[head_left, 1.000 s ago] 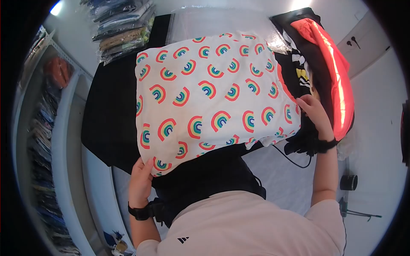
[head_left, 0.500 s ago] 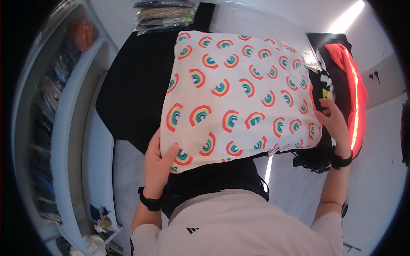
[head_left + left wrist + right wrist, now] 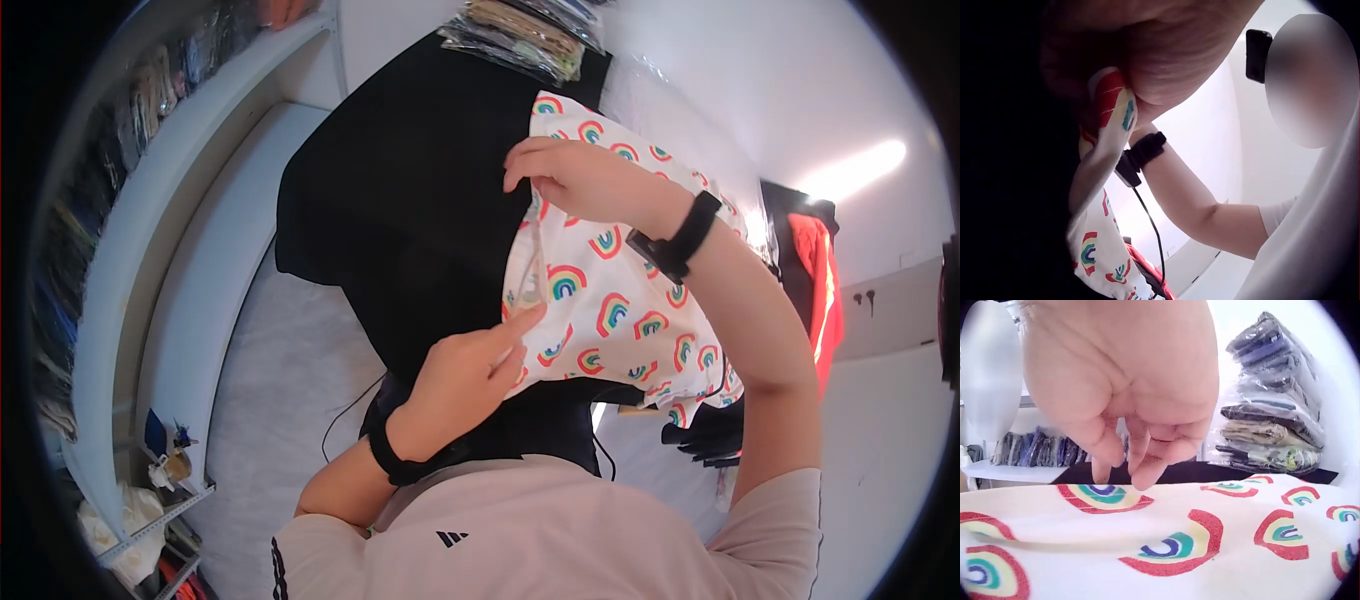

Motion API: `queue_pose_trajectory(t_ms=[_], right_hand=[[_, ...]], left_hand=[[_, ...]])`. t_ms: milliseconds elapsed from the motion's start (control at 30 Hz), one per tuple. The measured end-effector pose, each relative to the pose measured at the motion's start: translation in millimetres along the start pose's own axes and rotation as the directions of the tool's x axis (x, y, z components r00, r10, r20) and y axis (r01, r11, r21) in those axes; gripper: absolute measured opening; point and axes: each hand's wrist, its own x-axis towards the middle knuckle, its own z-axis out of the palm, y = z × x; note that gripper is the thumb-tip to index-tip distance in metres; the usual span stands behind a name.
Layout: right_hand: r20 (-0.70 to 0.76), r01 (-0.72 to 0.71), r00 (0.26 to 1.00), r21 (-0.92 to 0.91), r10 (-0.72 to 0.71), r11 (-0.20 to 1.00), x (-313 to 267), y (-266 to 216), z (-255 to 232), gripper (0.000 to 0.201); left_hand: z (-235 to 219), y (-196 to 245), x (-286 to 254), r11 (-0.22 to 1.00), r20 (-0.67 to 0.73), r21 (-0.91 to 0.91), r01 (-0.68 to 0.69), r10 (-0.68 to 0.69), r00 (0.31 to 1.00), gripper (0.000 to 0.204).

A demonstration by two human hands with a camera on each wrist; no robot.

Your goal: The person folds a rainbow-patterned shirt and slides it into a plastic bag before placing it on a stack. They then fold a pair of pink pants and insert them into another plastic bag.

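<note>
A white shirt (image 3: 625,290) printed with rainbows lies over the black table cover, its left edge turned up in a fold between my hands. My left hand (image 3: 465,375) pinches that edge near the front corner; in the left wrist view, a strip of the fabric (image 3: 1113,119) runs out from under the left hand (image 3: 1179,56). Farther back, my right hand (image 3: 590,180) reaches across the shirt with bent, parted fingers. In the right wrist view, fingertips of the right hand (image 3: 1129,387) come down right at the edge of the shirt (image 3: 1172,544).
A black cloth cover (image 3: 400,190) spreads left of the shirt. Behind it stands a stack of bagged folded clothes (image 3: 525,35). At the right lies a red garment (image 3: 825,270). White shelves (image 3: 190,260) holding more bagged clothes run along the left.
My right hand left the shirt's right side and swung over to its left edge. The left hand, still on the front left corner, moved right and turned the edge inward. The view shifted left.
</note>
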Motion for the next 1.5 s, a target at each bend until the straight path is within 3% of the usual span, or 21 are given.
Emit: queue_pose_trajectory(t_ms=[67,167,200,267,400,500,633,700,733,800,900,967,1133,1233,1267,1300,1333,1367,1433,1467,1500], right_hand=[[0.112,-0.103,0.988,-0.046,0.108,0.994,20,4,-3,0.018],[0.172,-0.374,0.835,-0.519,0.523,0.768,38,20,-8,0.015],[0.18,-0.363,0.835,-0.529,0.52,0.767,40,29,-9,0.015],[-0.019,-0.542,0.819,-0.355,0.574,0.762,39,54,-14,0.023],[-0.214,-0.587,0.805,-0.155,0.553,0.795,36,103,-9,0.051],[-0.388,-0.62,0.754,-0.154,0.53,0.77,43,121,-1,0.047],[-0.252,-0.68,0.733,-0.239,0.632,0.693,50,115,-9,0.031],[-0.373,-0.788,0.616,-0.264,0.694,0.557,56,119,-15,0.026],[-0.371,-0.788,0.616,-0.264,0.695,0.557,58,119,-20,0.026],[-0.557,-0.856,0.491,-0.163,0.67,0.491,59,120,-29,0.029],[-0.596,-0.861,0.446,-0.081,0.668,0.503,60,119,-35,0.029],[-0.6,-0.843,0.453,-0.049,0.659,0.535,62,126,-33,0.028],[-0.644,-0.75,0.491,0.03,0.586,0.661,70,134,-18,0.027],[-0.549,-0.701,0.515,0.172,0.658,0.692,75,136,-10,0.024],[-0.326,-0.556,0.574,0.519,0.752,0.649,75,136,-6,0.023],[-0.095,-0.391,0.665,0.801,0.74,0.454,76,132,-4,0.022],[-0.058,-0.38,0.689,0.82,0.722,0.428,76,122,-5,0.024],[-0.058,-0.379,0.689,0.821,0.722,0.427,74,127,-4,0.024],[-0.291,-0.567,0.692,0.348,0.661,0.747,71,131,-3,0.031],[-0.29,-0.57,0.69,0.349,0.664,0.744,68,133,-1,0.031],[-0.218,-0.634,0.74,0.087,0.636,0.768,68,117,-2,0.033]], left_hand=[[1,-2,0,0.999,-0.015,-0.011,-0.038,0.038,0.999,0.043],[3,-2,3,0.993,-0.043,-0.021,-0.112,0.111,0.993,0.042],[2,0,4,0.992,-0.028,-0.027,-0.127,0.126,0.992,0.042],[6,-1,7,0.979,-0.052,-0.049,-0.198,0.195,0.979,0.043],[3,3,10,0.967,-0.022,-0.053,-0.25,0.249,0.968,0.04],[5,1,10,0.954,-0.039,-0.062,-0.292,0.29,0.956,0.039],[-2,-1,10,0.959,0.048,0.0,-0.284,0.284,0.958,0.044],[-5,-1,7,0.979,0.011,-0.029,-0.204,0.204,0.979,0.049],[-6,-1,5,0.991,-0.021,-0.063,-0.121,0.12,0.993,0.053],[-11,-7,-1,0.994,-0.04,-0.01,-0.113,0.113,0.993,0.057],[-23,-17,-13,0.989,-0.048,0.093,-0.116,0.12,0.992,0.058],[-24,-24,-19,0.982,-0.039,0.146,-0.12,0.127,0.991,0.055],[-16,-39,-26,0.989,0.049,-0.102,-0.106,0.112,0.993,0.026],[-18,-39,-26,0.987,0.069,-0.139,-0.087,0.097,0.993,0.021],[-19,-40,-26,0.986,0.07,-0.139,-0.087,0.098,0.993,0.021],[-19,-41,-26,0.983,0.114,-0.181,-0.013,0.034,0.993,0.021],[-19,-42,-27,0.974,0.16,-0.217,0.064,-0.029,0.987,0.021],[-18,-44,-27,0.974,0.16,-0.217,0.065,-0.03,0.987,0.021],[-16,-47,-28,0.98,0.146,-0.198,0.029,0.0,0.989,0.021],[-15,-47,-28,0.98,0.149,-0.198,0.03,-0.001,0.989,0.021],[-15,-47,-28,0.971,0.148,-0.232,0.056,-0.022,0.989,0.021]])
